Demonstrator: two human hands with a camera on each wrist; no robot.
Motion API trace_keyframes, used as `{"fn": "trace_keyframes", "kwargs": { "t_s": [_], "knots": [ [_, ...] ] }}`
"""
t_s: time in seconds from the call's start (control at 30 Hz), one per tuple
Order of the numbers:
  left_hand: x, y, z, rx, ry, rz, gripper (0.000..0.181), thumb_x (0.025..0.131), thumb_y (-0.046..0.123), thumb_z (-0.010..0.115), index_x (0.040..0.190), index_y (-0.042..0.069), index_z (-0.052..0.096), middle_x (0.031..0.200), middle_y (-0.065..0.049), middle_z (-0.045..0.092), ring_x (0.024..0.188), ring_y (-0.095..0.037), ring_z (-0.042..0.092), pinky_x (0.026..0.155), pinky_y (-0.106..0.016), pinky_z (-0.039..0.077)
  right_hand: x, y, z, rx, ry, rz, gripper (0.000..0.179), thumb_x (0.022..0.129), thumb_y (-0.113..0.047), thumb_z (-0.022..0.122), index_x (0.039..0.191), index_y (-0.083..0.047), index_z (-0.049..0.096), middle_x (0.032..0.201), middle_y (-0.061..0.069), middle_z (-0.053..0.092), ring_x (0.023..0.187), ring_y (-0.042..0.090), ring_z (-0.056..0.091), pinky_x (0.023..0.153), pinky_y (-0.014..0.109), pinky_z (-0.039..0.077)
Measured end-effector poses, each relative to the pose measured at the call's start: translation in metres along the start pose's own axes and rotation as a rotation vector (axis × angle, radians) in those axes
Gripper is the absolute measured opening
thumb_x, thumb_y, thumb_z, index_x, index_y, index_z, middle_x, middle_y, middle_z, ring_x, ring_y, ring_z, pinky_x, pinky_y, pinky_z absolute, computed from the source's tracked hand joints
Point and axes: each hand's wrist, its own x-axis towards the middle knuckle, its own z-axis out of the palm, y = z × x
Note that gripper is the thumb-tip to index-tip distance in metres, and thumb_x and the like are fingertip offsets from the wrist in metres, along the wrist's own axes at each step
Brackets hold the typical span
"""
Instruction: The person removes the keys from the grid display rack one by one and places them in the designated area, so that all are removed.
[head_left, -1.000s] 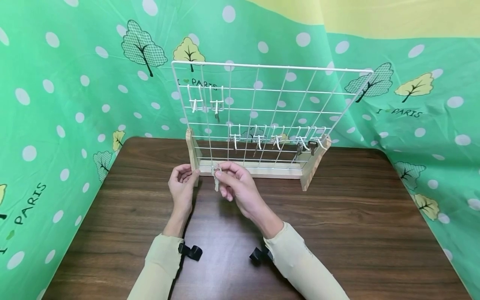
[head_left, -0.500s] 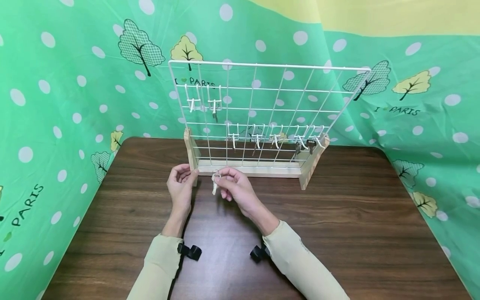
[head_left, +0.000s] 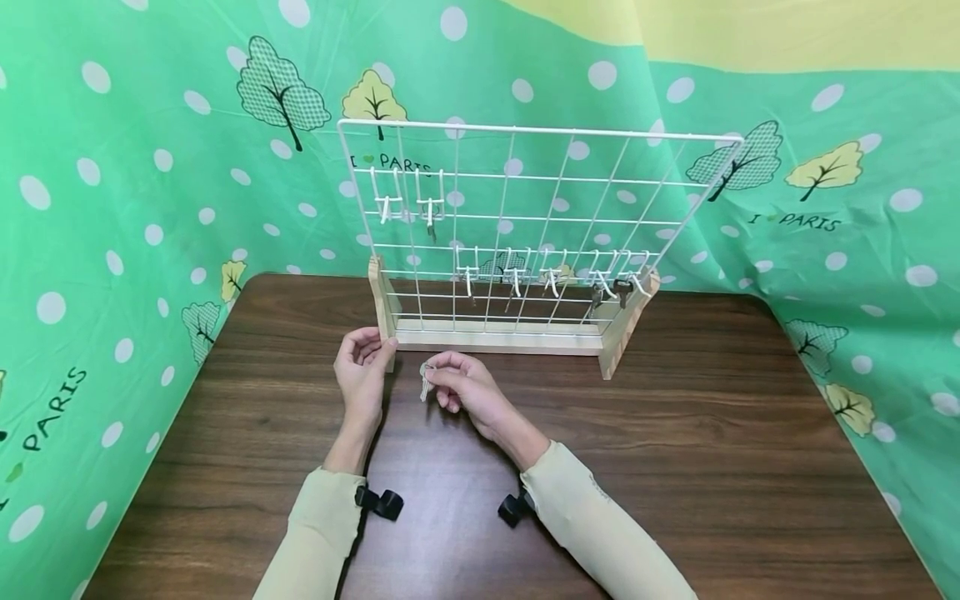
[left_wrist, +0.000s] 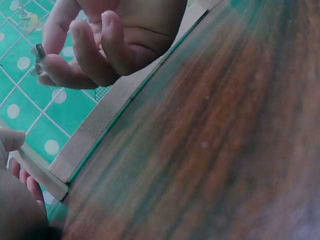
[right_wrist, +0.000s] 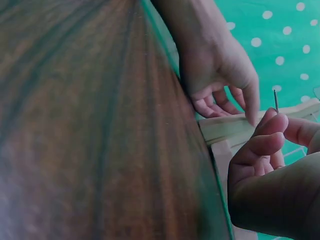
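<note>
My right hand (head_left: 472, 390) pinches a silver key (head_left: 424, 385) by its head between thumb and fingertips; its blade points down. Whether a second key lies with it, I cannot tell. In the right wrist view the key (right_wrist: 276, 101) shows edge-on as a thin sliver above the fingertips. My left hand (head_left: 362, 367) grips the left wooden leg (head_left: 383, 300) of a rack, its thumb on the near side. That rack carries a white wire grid (head_left: 540, 129). One upper hook (head_left: 431, 212) bears a dark key, while the upper-left hook (head_left: 386, 208) appears bare.
Several white hooks (head_left: 551, 282) line the lower part of the grid, with keys hanging on at least some. A wooden crossbar (head_left: 498, 341) joins the rack's legs. The rack stands on a dark wooden table (head_left: 675, 467), before a green dotted cloth (head_left: 135, 208).
My right hand has drawn the key from in front of the crossbar toward me and slightly left. My left hand has stayed on the rack's leg.
</note>
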Motion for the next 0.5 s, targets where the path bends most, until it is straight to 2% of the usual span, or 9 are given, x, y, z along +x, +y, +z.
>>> {"fn": "trace_keyframes", "kwargs": {
  "t_s": [0.23, 0.5],
  "knots": [
    [0.0000, 0.0002, 0.0000, 0.005, 0.001, -0.010, 0.027, 0.088, -0.018, 0.078, 0.107, -0.002, 0.068, 0.099, 0.000, 0.069, 0.092, -0.012, 0.066, 0.081, -0.017, 0.055, 0.0012, 0.0055, 0.0013, -0.002, 0.011, 0.019, 0.007, 0.105, -0.006, 0.068, 0.111, -0.002, 0.069, 0.078, -0.003, 0.069, 0.058, 0.005, 0.054, 0.048, 0.015, 0.040],
    [-0.0008, 0.0004, -0.0022, 0.014, -0.002, -0.014, 0.027, 0.089, -0.016, 0.079, 0.108, -0.001, 0.068, 0.101, -0.001, 0.068, 0.093, -0.012, 0.067, 0.082, -0.018, 0.056, 0.0007, 0.0078, 0.0035, -0.092, 0.050, 0.055, 0.019, 0.106, -0.008, 0.067, 0.117, 0.007, 0.072, 0.083, -0.003, 0.069, 0.060, 0.005, 0.058, 0.048, 0.016, 0.043]
  ]
}}
